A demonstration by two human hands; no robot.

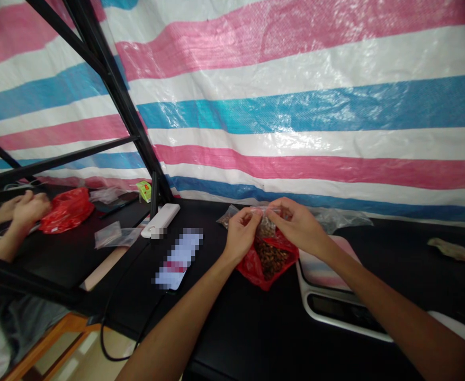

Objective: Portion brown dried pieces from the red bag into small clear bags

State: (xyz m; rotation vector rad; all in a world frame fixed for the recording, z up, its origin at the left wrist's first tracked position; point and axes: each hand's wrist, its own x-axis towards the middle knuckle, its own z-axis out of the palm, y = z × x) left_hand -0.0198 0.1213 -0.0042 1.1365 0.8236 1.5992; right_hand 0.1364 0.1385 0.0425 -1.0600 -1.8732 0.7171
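Both my hands pinch the top edge of a small clear plastic bag (267,228) that has some brown bits in it. My left hand (241,233) grips its left side with thumb and fingers pressed together. On the other side, my right hand (296,225) does the same, thumb close to the left one. Just below the clear bag, a red plastic bag (252,267) lies open on the black table. It is filled with small brown dried pieces (273,259) whose kind I cannot tell. Under my right forearm stands a white kitchen scale (310,301), partly hidden.
A phone (179,259) and a white power bank (161,220) lie left of my hands, with a black cable nearby. Clear bags (341,218) rest behind the scale. Beyond a black metal frame (117,100), a co-worker's hands (29,209) are beside another red bag (68,209).
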